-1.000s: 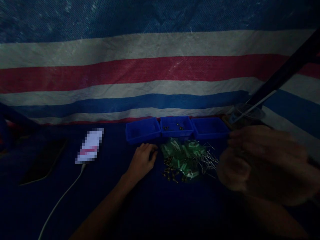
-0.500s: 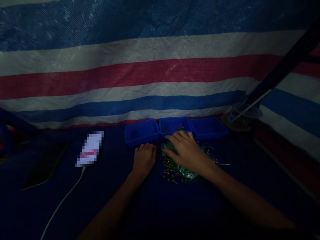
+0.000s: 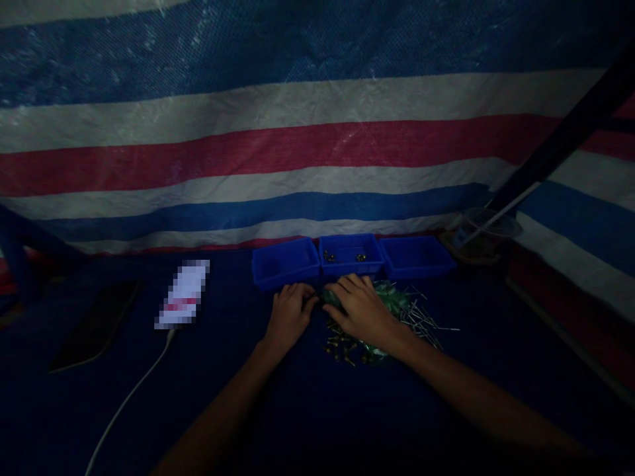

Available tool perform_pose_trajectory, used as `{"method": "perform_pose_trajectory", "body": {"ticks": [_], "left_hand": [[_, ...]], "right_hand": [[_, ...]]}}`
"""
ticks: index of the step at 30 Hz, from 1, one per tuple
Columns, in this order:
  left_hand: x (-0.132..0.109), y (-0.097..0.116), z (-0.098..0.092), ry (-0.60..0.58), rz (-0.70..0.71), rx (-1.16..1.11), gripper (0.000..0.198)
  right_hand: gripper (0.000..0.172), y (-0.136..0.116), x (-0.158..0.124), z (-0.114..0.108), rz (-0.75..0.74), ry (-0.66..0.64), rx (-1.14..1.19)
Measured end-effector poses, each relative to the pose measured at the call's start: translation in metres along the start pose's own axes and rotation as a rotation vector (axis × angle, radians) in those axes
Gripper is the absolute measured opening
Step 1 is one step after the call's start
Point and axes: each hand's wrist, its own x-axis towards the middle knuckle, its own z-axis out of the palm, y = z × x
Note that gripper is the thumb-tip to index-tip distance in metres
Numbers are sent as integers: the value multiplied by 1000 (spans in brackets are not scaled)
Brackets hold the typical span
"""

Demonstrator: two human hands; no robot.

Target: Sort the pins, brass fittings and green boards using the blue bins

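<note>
My left hand [image 3: 290,314] rests on the dark blue tabletop, its thumb drawn in against curled fingers; whatever lies between the fingertips is too dark to make out. Facing it, my right hand [image 3: 364,311] is over a green plastic bag [image 3: 394,297], thumb and fingers apart, with no held thing visible. Small brass-coloured pieces [image 3: 340,347] lie loose below the right hand. Thin silvery rods [image 3: 424,324] are heaped at its right. Just beyond the hands, the middle blue tray [image 3: 352,270] contains a few small brass-coloured pieces [image 3: 361,258].
A left blue tray [image 3: 285,268] and a right blue tray [image 3: 417,258] flank the middle one. Farther right stands a clear plastic cup [image 3: 491,225] with a straw. A lit phone [image 3: 183,294] on a white cable and a dark phone [image 3: 94,327] lie left.
My right hand has come down and back from the middle tray's front edge toward my left hand. The left thumb now shows against its fingers. The view has shifted slightly.
</note>
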Motion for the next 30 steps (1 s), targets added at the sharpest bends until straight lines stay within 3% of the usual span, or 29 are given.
{"method": "perform_pose_trajectory", "body": {"ticks": [6, 12, 14, 16, 19, 21, 23, 26, 28, 30], "left_hand": [[-6, 8, -14, -74, -47, -609, 25], [-8, 23, -24, -47, -121, -816, 41], [-8, 21, -26, -32, -119, -797, 39], [-8, 16, -27, -12, -99, -694, 31], [-9, 9, -26, -32, 17, -403, 19], [-11, 9, -25, -107, 121, -197, 14], [-15, 13, -22, -196, 187, -48, 12], [-19, 22, -19, -260, 213, 58, 13], [-20, 26, -17, -260, 206, 82, 8], [-19, 25, -15, -254, 199, 92, 5]], "right_hand": [[24, 2, -3, -3, -166, 112, 76], [16, -3, 3, -12, -279, 164, 114], [11, -5, 3, -24, -308, 289, 160], [11, -7, 1, -43, -343, 500, 216], [22, -2, -2, -74, -345, 835, 216], [24, 7, -1, -88, -247, 957, 123], [20, 20, 4, -92, -68, 914, -16], [26, 35, 11, -82, 149, 558, -187], [34, 37, 14, -69, 162, 315, -207], [38, 31, 13, -55, 113, 160, -152]]}}
